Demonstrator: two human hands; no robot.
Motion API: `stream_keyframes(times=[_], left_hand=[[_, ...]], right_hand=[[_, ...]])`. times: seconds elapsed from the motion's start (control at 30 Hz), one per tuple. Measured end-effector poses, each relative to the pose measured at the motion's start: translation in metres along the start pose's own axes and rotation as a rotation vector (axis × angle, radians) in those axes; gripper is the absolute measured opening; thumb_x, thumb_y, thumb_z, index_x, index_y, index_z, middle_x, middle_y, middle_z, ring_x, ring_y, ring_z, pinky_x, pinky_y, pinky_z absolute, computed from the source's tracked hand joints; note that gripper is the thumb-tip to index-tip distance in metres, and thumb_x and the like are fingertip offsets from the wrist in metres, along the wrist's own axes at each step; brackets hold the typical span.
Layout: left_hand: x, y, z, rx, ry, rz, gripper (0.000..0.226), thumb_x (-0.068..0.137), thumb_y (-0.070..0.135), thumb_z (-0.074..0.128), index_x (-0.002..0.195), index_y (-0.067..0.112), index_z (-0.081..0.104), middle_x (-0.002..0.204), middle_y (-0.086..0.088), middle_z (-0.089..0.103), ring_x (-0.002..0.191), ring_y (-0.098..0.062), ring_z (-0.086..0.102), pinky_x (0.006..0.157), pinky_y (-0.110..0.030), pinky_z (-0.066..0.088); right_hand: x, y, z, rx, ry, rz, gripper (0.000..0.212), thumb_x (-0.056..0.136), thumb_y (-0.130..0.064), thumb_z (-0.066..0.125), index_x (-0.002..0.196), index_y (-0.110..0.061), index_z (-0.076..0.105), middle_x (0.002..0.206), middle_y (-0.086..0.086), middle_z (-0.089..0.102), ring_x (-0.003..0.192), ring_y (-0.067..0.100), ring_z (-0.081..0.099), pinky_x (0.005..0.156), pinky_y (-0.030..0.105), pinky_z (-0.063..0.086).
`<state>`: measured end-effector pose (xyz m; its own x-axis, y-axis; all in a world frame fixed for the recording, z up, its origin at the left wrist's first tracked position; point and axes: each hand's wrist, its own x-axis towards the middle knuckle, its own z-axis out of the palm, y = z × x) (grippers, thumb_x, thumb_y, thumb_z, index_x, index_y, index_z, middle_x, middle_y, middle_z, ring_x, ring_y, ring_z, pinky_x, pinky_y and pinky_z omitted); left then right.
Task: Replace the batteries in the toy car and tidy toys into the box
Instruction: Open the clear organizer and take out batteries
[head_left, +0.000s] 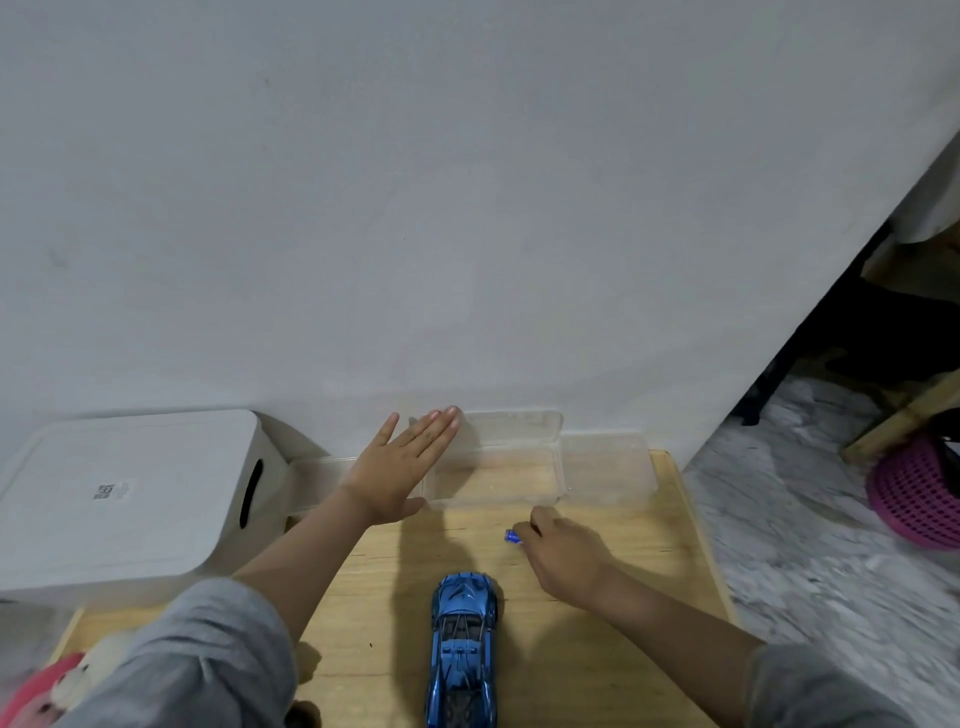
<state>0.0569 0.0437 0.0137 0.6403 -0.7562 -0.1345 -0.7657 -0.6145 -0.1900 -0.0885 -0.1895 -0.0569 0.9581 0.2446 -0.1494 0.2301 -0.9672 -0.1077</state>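
Toy car (462, 654), blue, near centre on wooden table (597, 649). Left hand (400, 467) flat, fingers straight, by clear box (498, 470). Right hand (563, 553) pinches small blue item (512, 536) (unidentifiable). White bin (130, 499) label unreadable.

You're looking at a glossy blue toy car (462, 654) with dark windows, sitting on a pale yellow wood-grain table (613, 649). Your right hand (563, 558) is pinching a small blue item (512, 537). The clear box (498, 467) is showing see-through, colourless. The bin (130, 499) is showing white with a black handle slot. The sleeves (208, 660) are grey. The basket (914, 504) is magenta mesh, the plush (57, 686) pink and white, the floor (810, 545) grey-white marbled.
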Motion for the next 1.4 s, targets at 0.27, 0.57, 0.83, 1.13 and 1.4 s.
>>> stream_keyframes(times=[0.27, 0.57, 0.83, 1.13, 1.4], left_hand=[[-0.001, 0.003, -0.001, -0.003, -0.011, -0.02, 0.114, 0.083, 0.046, 0.059, 0.14, 0.022, -0.036, 0.143, 0.009, -0.046, 0.141, -0.017, -0.025, 0.109, -0.045, -0.012], [0.0, 0.004, 0.001, 0.001, -0.004, -0.019, 0.113, 0.08, 0.044, 0.063, 0.145, 0.021, -0.027, 0.148, 0.008, -0.04, 0.141, -0.018, -0.023, 0.11, -0.046, -0.009], [-0.002, 0.005, 0.002, -0.023, 0.001, -0.024, 0.112, 0.082, 0.043, 0.061, 0.144, 0.021, -0.03, 0.146, 0.009, -0.043, 0.14, -0.018, -0.025, 0.109, -0.045, -0.012], [-0.002, 0.005, 0.004, -0.041, 0.021, -0.017, 0.114, 0.079, 0.041, 0.064, 0.145, 0.022, -0.027, 0.149, 0.009, -0.038, 0.143, -0.02, -0.019, 0.11, -0.046, -0.008], [-0.009, 0.008, 0.014, -0.016, 0.102, 0.002, 0.116, 0.066, 0.036, 0.075, 0.152, 0.015, 0.0, 0.158, 0.004, -0.018, 0.146, -0.016, -0.001, 0.109, -0.05, 0.016]], right_hand=[[-0.006, -0.003, 0.025, 0.053, 0.214, 0.104, 0.032, 0.073, -0.027, 0.07, 0.105, -0.027, 0.062, 0.088, -0.002, 0.056, 0.078, 0.018, 0.054, 0.068, 0.03, 0.051], [-0.011, -0.004, 0.023, 0.061, 0.259, 0.14, 0.035, 0.082, -0.04, 0.044, 0.113, -0.035, 0.058, 0.093, -0.006, 0.059, 0.083, 0.014, 0.056, 0.073, 0.032, 0.051], [-0.01, -0.001, 0.028, -0.007, 0.276, 0.095, 0.038, 0.08, -0.042, 0.059, 0.116, -0.03, 0.054, 0.094, -0.003, 0.06, 0.084, 0.018, 0.058, 0.077, 0.035, 0.052], [0.003, 0.003, -0.003, 0.004, 0.598, -0.036, 0.033, 0.085, -0.04, 0.05, 0.111, -0.021, 0.059, 0.093, -0.001, 0.057, 0.084, 0.016, 0.047, 0.073, 0.029, 0.041], [0.05, 0.026, -0.073, -0.031, 0.683, 0.021, 0.039, 0.083, -0.022, 0.056, 0.121, -0.014, 0.056, 0.115, 0.008, 0.059, 0.102, 0.025, 0.052, 0.088, 0.034, 0.041]])
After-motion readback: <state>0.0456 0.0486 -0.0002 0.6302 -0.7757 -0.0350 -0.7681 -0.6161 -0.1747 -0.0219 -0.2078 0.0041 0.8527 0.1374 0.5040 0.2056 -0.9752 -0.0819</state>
